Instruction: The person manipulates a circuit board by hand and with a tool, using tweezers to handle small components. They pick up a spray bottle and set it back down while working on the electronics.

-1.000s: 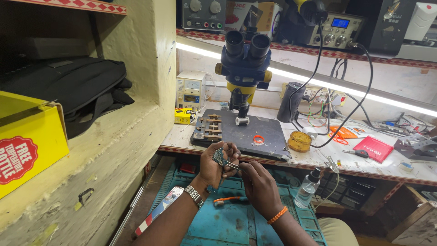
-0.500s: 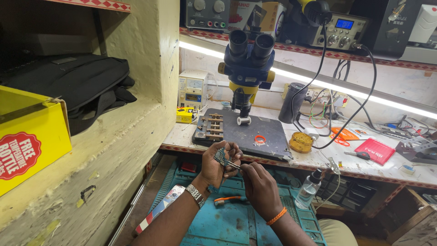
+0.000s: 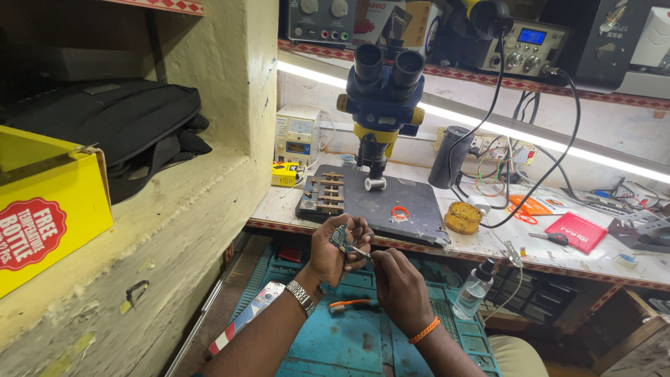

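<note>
My left hand (image 3: 333, 250), with a metal watch at the wrist, holds a small circuit board (image 3: 340, 238) upright in its fingers, just below the front edge of the bench. My right hand (image 3: 399, 285), with an orange band at the wrist, grips thin metal tweezers (image 3: 361, 252) whose tips touch the board. Both hands hover over a teal work mat (image 3: 349, 342) in an open drawer. A blue and yellow stereo microscope (image 3: 382, 98) stands above on a dark grey base plate (image 3: 394, 202).
A board clamp (image 3: 322, 194) lies on the plate's left side. A yellow solder-wick tin (image 3: 463, 217), a small clear bottle (image 3: 473, 290), a red case (image 3: 576, 232) and cables crowd the bench to the right. A yellow box (image 3: 42, 216) and black bag (image 3: 118, 126) sit on the left ledge.
The hands have stayed together at the board with only slight shifts. The camera view moved a little; nothing was picked up or let go.
</note>
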